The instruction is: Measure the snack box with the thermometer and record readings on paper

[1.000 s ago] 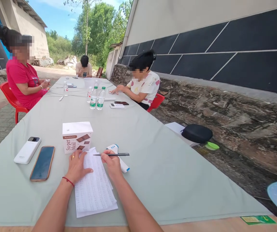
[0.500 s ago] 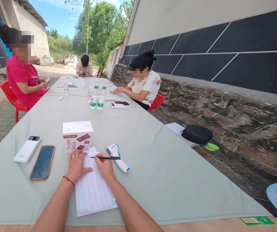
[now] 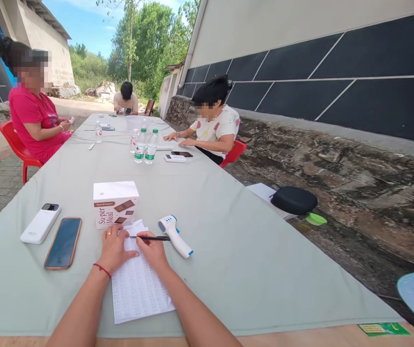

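Observation:
My right hand (image 3: 152, 250) pinches a black pen (image 3: 158, 238), its tip near the upper part of a sheet of paper (image 3: 138, 294) covered in rows of handwriting. My left hand (image 3: 114, 250) lies flat with fingers spread on the sheet's upper left, holding nothing. Just beyond it stands a white box (image 3: 115, 205) with brown printing, "Su-per Meal". Right of the pen lies a white and blue forehead thermometer (image 3: 176, 236). A phone (image 3: 63, 243) in a brown case and a white power bank (image 3: 41, 223) rest to the left.
Several water bottles (image 3: 151, 147) stand mid-table on the pale green tablecloth (image 3: 264, 270). One person (image 3: 35, 115) sits on the left, another (image 3: 216, 125) on the right, a third (image 3: 123, 99) at the far end. A black case (image 3: 293, 200) sits beyond the right edge.
My right hand and the pen have shifted slightly left across the paper. My left hand stays in place. The person on the right has moved a hand nearer their body.

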A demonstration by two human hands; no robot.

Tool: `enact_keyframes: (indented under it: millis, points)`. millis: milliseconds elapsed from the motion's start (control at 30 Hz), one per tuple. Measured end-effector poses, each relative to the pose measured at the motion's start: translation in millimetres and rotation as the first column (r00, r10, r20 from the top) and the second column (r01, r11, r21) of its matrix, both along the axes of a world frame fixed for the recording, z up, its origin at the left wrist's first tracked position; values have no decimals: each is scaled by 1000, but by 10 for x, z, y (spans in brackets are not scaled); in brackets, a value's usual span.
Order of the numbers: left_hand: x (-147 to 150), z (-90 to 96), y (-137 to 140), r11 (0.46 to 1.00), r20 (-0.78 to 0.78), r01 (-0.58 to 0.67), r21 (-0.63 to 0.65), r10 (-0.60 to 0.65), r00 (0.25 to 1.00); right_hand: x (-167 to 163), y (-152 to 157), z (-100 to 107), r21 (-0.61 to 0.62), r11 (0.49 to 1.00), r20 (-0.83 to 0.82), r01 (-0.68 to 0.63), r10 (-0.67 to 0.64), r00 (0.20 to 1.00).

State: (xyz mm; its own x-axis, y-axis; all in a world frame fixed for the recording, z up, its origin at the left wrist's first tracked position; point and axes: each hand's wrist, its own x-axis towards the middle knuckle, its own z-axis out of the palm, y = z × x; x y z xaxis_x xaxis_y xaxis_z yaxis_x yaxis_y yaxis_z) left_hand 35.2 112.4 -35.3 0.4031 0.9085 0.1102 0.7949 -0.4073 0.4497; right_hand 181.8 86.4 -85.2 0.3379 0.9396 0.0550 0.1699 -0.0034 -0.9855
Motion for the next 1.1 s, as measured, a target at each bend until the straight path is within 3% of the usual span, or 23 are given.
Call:
enact_keyframes:
  millis: [1100]
  points:
    - [-35, -94, 38, 999, 11, 20, 39, -21, 1000, -19, -7, 55, 3, 1000, 0, 26, -26, 1000]
